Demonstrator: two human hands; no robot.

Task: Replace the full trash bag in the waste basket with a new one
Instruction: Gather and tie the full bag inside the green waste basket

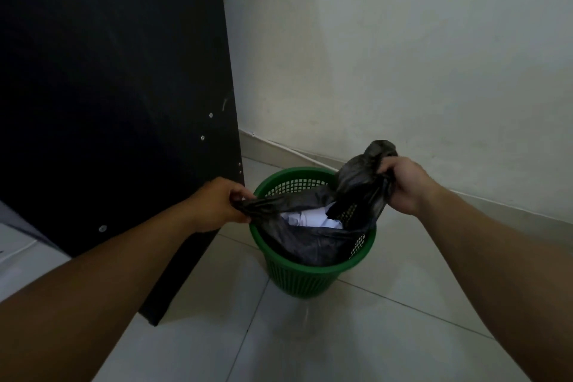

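Hands L (217,205) & R (403,184) gripping trash bag (310,248) in basket (297,279)

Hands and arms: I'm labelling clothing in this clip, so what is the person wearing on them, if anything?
Nothing shows on either one. The left hand and right hand are bare, with no gloves, rings or watch in view. Both forearms are uncovered right down to the edge of the picture, so no sleeve appears; any sleeve would have to end higher up, out of view.
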